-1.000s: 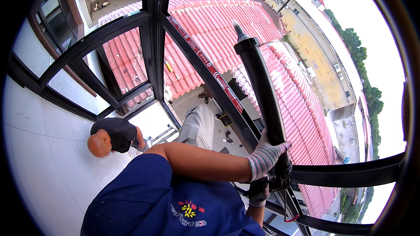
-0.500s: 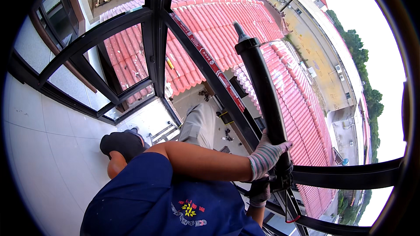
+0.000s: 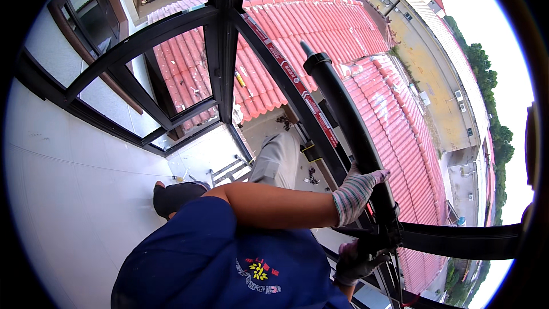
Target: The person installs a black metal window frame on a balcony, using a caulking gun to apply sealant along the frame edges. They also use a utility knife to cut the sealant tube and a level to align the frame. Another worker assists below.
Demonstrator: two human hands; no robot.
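A long black caulking gun (image 3: 353, 123) slants across the window opening, its pale pointed nozzle (image 3: 307, 49) at the upper left end. My left hand (image 3: 359, 192), in a striped knit glove, wraps round the lower part of its barrel. Below it, my right hand (image 3: 355, 263), also gloved, grips the gun near its handle and trigger. Some of the right hand's fingers are hidden behind the gun's rear end. Just left of the barrel runs a black window frame bar (image 3: 269, 63) with a red and white printed strip (image 3: 303, 91) along it.
A black-framed window sash (image 3: 166, 74) stands at the left, above a white tiled surface (image 3: 74, 160). Another dark frame bar (image 3: 457, 241) crosses at the right. Outside and below lie red tiled roofs (image 3: 297, 23). Beneath me, a metal rack or ladder (image 3: 231, 170) shows beside my trouser leg (image 3: 275, 160).
The whole view has shifted, so the frames and roofs sit further right. The gun's nozzle has swung slightly left against the background, and both hands keep their hold.
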